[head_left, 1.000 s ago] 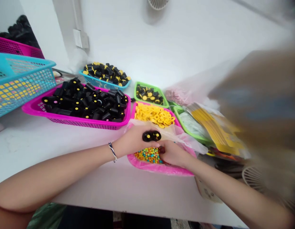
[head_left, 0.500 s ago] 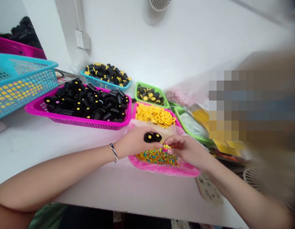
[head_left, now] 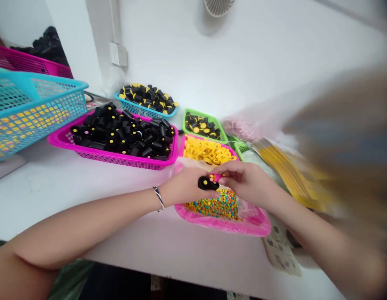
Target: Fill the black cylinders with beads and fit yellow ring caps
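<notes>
My left hand [head_left: 189,183] is closed around black cylindrical pieces [head_left: 204,183], at least one with a yellow dot at its centre. Between the fingertips of my right hand [head_left: 246,181] is a small pink piece [head_left: 216,177] with yellow spots at its end. It sits right above the black pieces; whether they touch I cannot tell. Both hands are over a pink tray [head_left: 218,225] lined with clear plastic, where many small multicoloured beads [head_left: 212,206] lie.
Behind the hands, a pink basket [head_left: 127,160] holds black cylinders and another tray holds yellow rings [head_left: 209,150]. Blue [head_left: 146,111] and green [head_left: 206,137] baskets of black-and-yellow parts stand farther back. A tall blue basket [head_left: 40,112] is at left; a blurred person [head_left: 346,137] is at right.
My right hand has lifted from just above the beads to the black pieces in my left hand, bringing the pink piece over them. The view has shifted slightly left.
</notes>
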`<state>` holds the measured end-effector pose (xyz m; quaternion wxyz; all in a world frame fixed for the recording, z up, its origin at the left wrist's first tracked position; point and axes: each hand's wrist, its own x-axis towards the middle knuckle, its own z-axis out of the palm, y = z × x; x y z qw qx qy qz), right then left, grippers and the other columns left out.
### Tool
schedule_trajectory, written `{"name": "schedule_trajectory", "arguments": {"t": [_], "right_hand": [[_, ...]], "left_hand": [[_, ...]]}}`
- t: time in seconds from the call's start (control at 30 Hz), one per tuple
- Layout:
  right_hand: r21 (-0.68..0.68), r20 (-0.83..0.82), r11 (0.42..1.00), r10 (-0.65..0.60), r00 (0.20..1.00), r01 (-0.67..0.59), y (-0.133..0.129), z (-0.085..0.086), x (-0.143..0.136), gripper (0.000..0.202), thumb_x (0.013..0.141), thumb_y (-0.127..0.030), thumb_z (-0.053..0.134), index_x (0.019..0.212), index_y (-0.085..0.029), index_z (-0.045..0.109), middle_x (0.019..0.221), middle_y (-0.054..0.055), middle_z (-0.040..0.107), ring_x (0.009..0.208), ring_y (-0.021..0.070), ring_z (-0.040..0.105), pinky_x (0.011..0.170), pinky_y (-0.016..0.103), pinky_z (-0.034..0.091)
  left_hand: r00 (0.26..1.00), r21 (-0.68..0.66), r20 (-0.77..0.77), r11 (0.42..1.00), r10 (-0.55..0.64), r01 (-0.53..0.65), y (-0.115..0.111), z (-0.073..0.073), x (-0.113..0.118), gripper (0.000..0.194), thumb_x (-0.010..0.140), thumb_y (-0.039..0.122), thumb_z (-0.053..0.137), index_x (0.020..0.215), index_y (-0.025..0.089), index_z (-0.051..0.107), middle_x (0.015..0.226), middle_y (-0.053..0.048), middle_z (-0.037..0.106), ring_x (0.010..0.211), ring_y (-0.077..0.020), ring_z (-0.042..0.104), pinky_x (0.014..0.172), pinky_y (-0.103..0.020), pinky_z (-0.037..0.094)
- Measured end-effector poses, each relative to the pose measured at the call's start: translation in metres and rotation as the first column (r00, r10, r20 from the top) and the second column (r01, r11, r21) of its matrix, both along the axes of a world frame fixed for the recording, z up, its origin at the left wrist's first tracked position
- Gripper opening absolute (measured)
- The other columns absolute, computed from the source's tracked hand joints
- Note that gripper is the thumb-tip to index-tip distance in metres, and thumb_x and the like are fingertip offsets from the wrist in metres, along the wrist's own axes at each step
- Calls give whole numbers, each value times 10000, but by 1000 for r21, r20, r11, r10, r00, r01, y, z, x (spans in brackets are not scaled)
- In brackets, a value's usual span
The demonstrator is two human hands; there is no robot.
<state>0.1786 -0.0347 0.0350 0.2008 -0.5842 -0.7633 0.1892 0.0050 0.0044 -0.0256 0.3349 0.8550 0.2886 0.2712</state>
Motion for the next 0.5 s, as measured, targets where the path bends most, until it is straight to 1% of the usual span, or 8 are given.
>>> {"name": "schedule_trajectory", "arguments": {"t": [0.13, 0.3, 0.37, 0.5], "right_hand": [[105, 104, 992, 53, 993, -64, 3, 5, -5, 246, 752, -122, 563, 902, -234, 722, 885, 28, 702, 769, 169, 636, 691, 293, 507], [233, 222, 960, 102, 970, -155, 5, 10, -11, 347, 734, -29, 509, 890, -241, 736, 883, 20, 696, 787, 164, 632, 704, 279, 497], [269, 254, 944, 123, 959, -192, 4, 12, -13, 363, 732, -17, 499, 890, -241, 737, 887, 23, 693, 787, 164, 633, 711, 279, 499], [307, 324, 919, 143, 935, -247, 3, 12, -15, 378, 747, -12, 472, 896, -238, 736, 909, 36, 683, 791, 168, 633, 712, 284, 507]], "left_hand": [[1000, 6, -2, 1000, 19, -19, 1, -2, 2, 334, 739, 490, 631, 914, 207, 661, 852, -16, 702, 762, -195, 629, 640, -273, 443], [999, 25, -25, 999, 31, -30, 2, -2, 2, 338, 749, 503, 609, 863, 187, 644, 760, -9, 678, 678, -178, 606, 568, -262, 397], [999, 29, -31, 999, 34, -33, 2, -2, 2, 340, 749, 503, 608, 862, 184, 644, 746, -10, 675, 667, -180, 604, 559, -264, 389], [1000, 24, -5, 999, 28, -28, 2, -1, 2, 327, 758, 479, 612, 911, 192, 647, 812, -14, 699, 707, -186, 618, 604, -269, 420]]}}
